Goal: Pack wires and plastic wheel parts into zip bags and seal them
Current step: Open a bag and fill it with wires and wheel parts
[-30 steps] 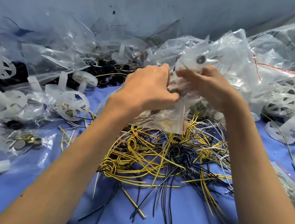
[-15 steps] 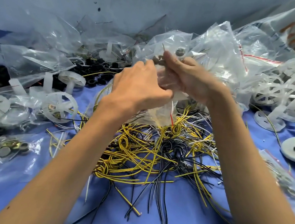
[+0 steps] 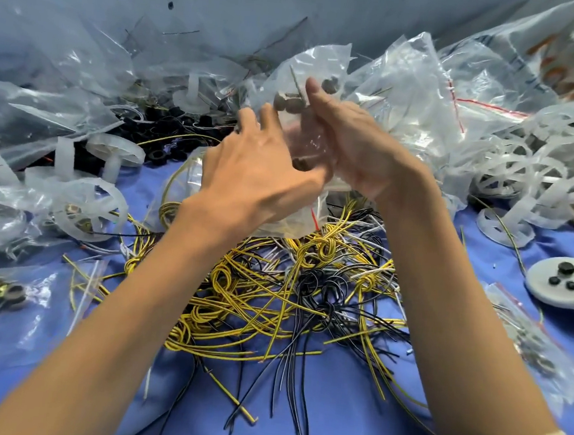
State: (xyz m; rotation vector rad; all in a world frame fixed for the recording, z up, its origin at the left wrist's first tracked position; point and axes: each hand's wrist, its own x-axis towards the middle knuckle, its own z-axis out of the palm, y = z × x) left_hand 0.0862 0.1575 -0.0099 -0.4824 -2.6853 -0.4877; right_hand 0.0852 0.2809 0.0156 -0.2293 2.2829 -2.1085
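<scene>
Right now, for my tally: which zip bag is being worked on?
The zip bag raised above the wires, gripped by left hand and right hand; others lie untouched.

Forearms stretched forward, left hand (image 3: 258, 177) and right hand (image 3: 360, 144) raised close together, pinching.
</scene>
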